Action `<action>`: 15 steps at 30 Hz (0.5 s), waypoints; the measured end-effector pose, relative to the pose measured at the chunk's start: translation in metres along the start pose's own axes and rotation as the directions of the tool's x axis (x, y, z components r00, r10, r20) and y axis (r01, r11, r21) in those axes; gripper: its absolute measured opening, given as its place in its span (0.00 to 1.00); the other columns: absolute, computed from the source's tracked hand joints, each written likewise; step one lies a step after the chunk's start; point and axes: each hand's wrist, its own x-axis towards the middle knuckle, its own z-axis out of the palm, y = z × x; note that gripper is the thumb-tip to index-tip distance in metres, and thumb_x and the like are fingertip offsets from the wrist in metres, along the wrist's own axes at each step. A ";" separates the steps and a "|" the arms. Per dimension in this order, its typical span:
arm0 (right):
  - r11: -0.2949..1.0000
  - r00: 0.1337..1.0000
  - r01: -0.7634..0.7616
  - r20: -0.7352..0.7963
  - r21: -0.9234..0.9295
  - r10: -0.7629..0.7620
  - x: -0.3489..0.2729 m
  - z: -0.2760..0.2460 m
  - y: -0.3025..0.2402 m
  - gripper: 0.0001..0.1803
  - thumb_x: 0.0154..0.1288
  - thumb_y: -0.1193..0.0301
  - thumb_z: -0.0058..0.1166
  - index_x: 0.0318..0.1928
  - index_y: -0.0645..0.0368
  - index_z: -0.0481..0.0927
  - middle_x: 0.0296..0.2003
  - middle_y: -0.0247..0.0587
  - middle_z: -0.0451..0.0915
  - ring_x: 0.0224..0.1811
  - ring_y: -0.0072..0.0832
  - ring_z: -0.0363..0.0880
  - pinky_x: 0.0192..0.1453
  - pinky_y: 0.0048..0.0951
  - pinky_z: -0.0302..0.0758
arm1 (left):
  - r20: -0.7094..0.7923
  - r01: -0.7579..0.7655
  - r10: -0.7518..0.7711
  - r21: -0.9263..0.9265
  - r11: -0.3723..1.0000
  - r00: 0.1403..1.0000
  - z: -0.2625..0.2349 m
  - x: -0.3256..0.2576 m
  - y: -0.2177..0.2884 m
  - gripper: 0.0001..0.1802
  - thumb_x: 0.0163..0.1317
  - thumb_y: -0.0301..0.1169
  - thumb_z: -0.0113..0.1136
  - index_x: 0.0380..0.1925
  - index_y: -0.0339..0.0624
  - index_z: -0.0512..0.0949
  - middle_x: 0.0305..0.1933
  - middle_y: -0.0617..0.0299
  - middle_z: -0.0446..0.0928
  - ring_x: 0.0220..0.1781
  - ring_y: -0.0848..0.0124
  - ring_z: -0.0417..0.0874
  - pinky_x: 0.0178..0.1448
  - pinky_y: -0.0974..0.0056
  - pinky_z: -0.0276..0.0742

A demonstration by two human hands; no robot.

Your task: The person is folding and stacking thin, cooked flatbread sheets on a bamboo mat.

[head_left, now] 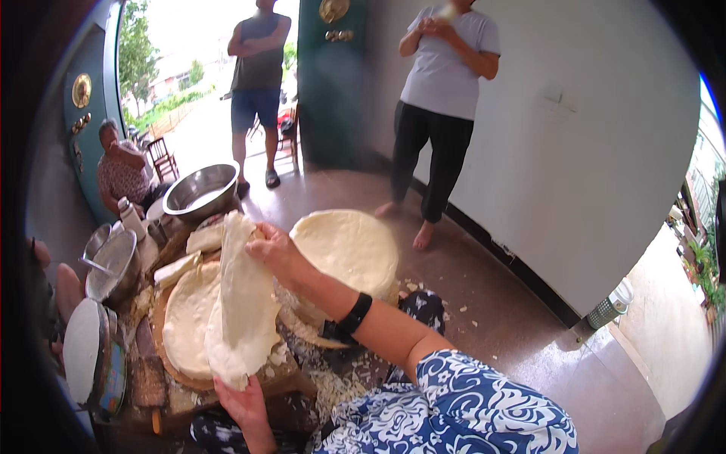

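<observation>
A thin, pale flatbread sheet (243, 310) hangs folded between my two hands, above a round flatbread (189, 325) on a board. My right hand (278, 256) pinches the sheet's upper edge, the arm reaching across from the right with a black wristband. My left hand (244, 408), lower and nearer, grips its bottom edge, with some fingers hidden by the sheet. Right of the sheet, partly behind my right forearm, stands a thick stack of round flatbreads (348, 246). Folded flatbread pieces (178, 269) lie beyond the board.
Left stand a bowl of pale batter (113, 266) with a ladle, a large steel basin (201, 193), a bottle (130, 218) and a white-topped round tin (85, 352). A dark flat tool (149, 378) lies by the board. Crumbs litter the floor. Two people stand ahead; another sits left.
</observation>
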 end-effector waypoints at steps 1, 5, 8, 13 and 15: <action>0.999 1.000 0.011 0.008 0.040 -0.011 0.002 -0.005 -0.001 0.19 0.58 0.76 0.50 0.52 0.62 0.74 0.35 0.35 0.79 0.32 0.22 0.78 0.37 0.25 0.79 | 0.015 0.023 -0.023 0.010 1.000 1.000 -0.003 0.008 0.001 0.26 0.66 0.35 0.56 0.63 0.41 0.68 0.66 0.55 0.71 0.65 0.60 0.73 0.67 0.51 0.71; 0.996 0.998 -0.002 0.070 0.087 -0.004 0.002 -0.027 -0.008 0.17 0.56 0.78 0.51 0.48 0.64 0.74 0.33 0.36 0.78 0.29 0.24 0.79 0.34 0.27 0.80 | 0.040 0.162 -0.173 0.192 0.968 0.984 0.011 0.017 0.004 0.26 0.63 0.30 0.57 0.61 0.38 0.69 0.61 0.54 0.75 0.63 0.58 0.75 0.69 0.48 0.69; 0.988 0.999 0.026 0.043 0.150 -0.032 0.002 -0.057 -0.007 0.19 0.58 0.77 0.53 0.51 0.65 0.73 0.34 0.35 0.79 0.31 0.22 0.79 0.36 0.25 0.80 | 0.034 0.139 -0.153 0.260 0.955 0.988 0.029 0.027 0.002 0.22 0.64 0.28 0.56 0.59 0.39 0.71 0.58 0.53 0.77 0.61 0.58 0.77 0.67 0.49 0.72; 0.988 0.986 0.151 -0.065 -0.021 -0.152 -0.006 -0.141 -0.038 0.19 0.62 0.78 0.52 0.55 0.63 0.73 0.38 0.37 0.80 0.35 0.23 0.80 0.41 0.25 0.80 | 0.125 0.168 -0.229 0.377 0.911 0.965 0.094 0.060 -0.044 0.20 0.64 0.28 0.56 0.57 0.39 0.72 0.58 0.53 0.77 0.60 0.59 0.78 0.64 0.51 0.75; 0.981 0.968 0.166 -0.171 -0.102 -0.182 -0.006 -0.169 -0.055 0.18 0.64 0.77 0.51 0.55 0.64 0.73 0.41 0.38 0.80 0.38 0.23 0.81 0.44 0.25 0.79 | 0.104 0.162 -0.231 0.443 0.882 0.967 0.115 0.072 -0.070 0.18 0.64 0.28 0.56 0.54 0.39 0.73 0.55 0.54 0.79 0.58 0.59 0.79 0.63 0.52 0.76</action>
